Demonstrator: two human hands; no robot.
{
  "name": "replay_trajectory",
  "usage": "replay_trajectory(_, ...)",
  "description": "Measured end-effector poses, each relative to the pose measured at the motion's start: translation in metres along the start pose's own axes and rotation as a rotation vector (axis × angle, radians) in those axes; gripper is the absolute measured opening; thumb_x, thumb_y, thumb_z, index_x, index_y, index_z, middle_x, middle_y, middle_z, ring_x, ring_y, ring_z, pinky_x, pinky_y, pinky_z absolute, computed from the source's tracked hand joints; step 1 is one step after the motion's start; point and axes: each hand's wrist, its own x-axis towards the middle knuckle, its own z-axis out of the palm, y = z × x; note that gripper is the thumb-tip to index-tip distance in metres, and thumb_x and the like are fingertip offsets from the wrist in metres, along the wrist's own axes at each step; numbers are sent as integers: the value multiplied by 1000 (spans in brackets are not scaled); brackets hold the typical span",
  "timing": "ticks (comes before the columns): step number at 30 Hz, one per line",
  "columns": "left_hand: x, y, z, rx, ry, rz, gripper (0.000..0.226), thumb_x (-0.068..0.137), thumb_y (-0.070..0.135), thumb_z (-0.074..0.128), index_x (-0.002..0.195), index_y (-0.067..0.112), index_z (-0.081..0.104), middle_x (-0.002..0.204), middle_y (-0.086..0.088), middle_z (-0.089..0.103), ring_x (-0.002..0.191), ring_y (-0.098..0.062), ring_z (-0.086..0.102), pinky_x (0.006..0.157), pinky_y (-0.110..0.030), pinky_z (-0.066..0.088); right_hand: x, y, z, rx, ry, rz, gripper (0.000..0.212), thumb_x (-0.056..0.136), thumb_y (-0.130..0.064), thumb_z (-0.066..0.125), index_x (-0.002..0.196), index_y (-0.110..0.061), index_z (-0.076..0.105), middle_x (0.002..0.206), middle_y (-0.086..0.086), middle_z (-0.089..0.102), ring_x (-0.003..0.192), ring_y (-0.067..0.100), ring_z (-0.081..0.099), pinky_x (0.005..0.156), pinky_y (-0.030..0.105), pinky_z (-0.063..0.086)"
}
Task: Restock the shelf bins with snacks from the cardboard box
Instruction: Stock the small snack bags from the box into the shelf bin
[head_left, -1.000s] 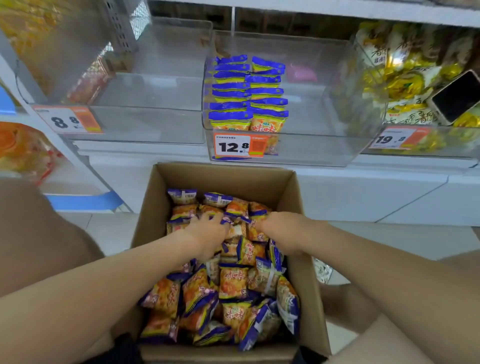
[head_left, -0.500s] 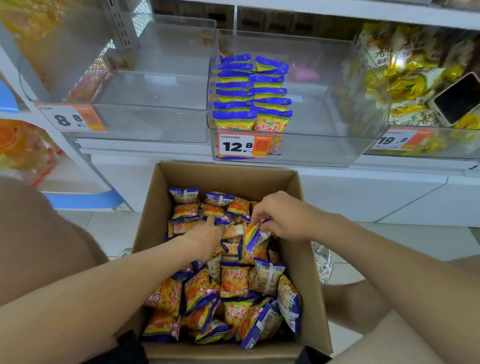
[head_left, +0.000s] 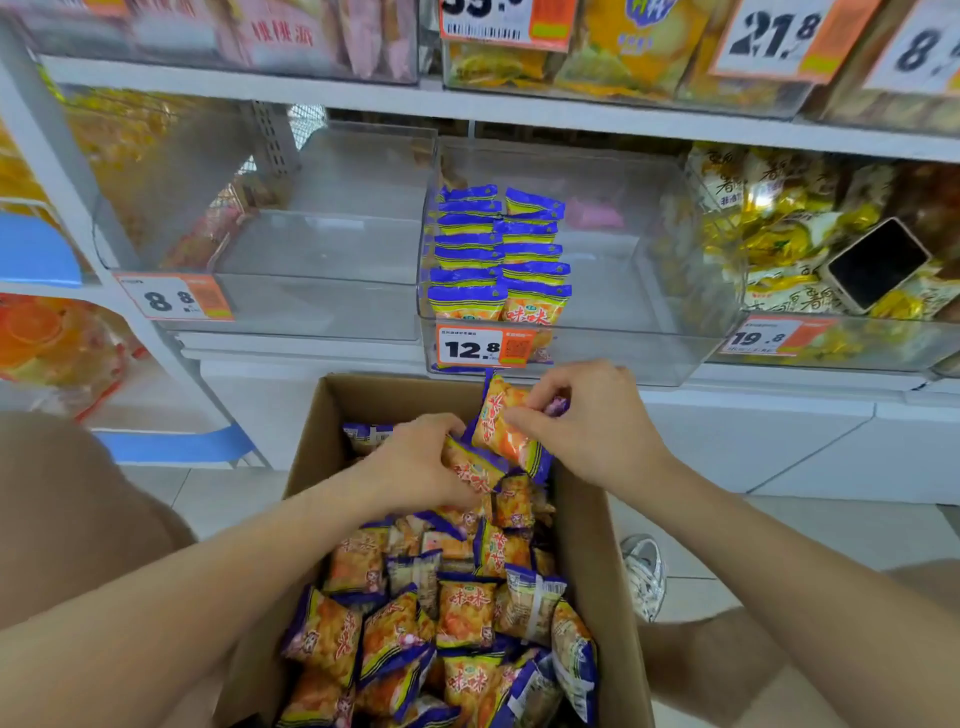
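Packet pinched in right hand, above far end of box; left hand grips second packet just beside. Risks: light pinch slips, packet falls to floor; hand clips bin front wall, topples rows

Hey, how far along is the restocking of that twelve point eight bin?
Done: two rows of packets stand at the left of the 12.8 bin. In hand: the right hand pinches one packet, the left hand grips a second packet, over the cardboard box. Left: much of the bin is bare; the box looks nearly full.
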Motion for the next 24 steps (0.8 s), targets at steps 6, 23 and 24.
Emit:
replay_trajectory(6,-38,40,-54,-275,103,162,44,76,16,85,114,32,69,96,4,78,83,-12,75,76,-31,63,6,-16,-21,131,-137,99,61,79,-22,79,130,-40,50,97,-19,65,79,1,64,71,23,49)
replay_trajectory(23,-20,43,-78,508,460,575,50,83,47,82,126,38,56,131,16,64,124,-7,54,95,-28,42,94,18,-61,-176,-161,-130,18,96,-23,74,105,-36,64,111,-5,74,86,8,70,87,30,57)
replay_trajectory(24,-19,43,-77,556,467,576,51,83,46,82,126,37,56,131,15,64,125,-9,53,96,-28,41,99,19,-58,-160,-252,-111,12,98,-28,73,107,-36,69,114,-8,73,96,8,69,90,33,56)
